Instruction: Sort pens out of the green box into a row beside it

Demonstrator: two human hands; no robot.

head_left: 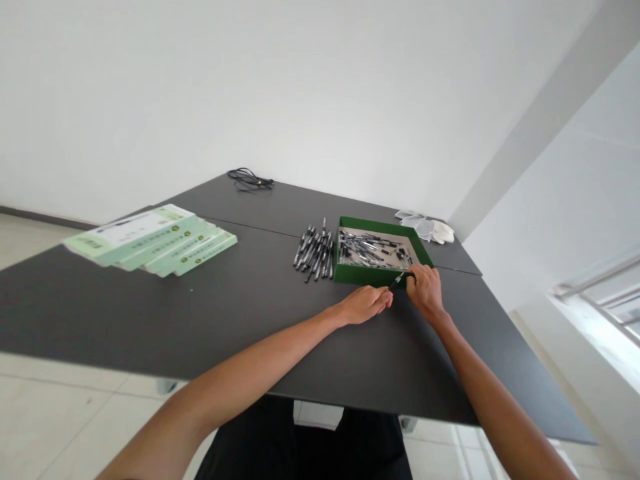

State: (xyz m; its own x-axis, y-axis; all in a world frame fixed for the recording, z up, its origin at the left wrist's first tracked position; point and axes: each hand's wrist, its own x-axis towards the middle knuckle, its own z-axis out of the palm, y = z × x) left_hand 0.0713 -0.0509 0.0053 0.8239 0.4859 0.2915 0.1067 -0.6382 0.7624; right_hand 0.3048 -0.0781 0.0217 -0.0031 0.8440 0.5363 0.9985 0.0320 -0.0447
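Observation:
In front of the green box's near wall, my left hand (367, 303) is closed around a black-and-clear pen (397, 281), whose upper end points up and to the right. My right hand (425, 290) is beside it at the box's near right corner. Its fingers are pinched on a small black pen part (413, 275), perhaps a cap, mostly hidden by the fingers. The open green box (365, 275) holds many loose pen barrels and small black parts (367, 247). Left of the box lies a pile of pens (315, 252), roughly side by side.
Several light-green booklets or flat packs (165, 240) lie fanned out on the left of the dark table (250, 307). A coiled black cable (249, 179) lies at the back edge. White gloves (430, 228) rest behind the box, near the wall.

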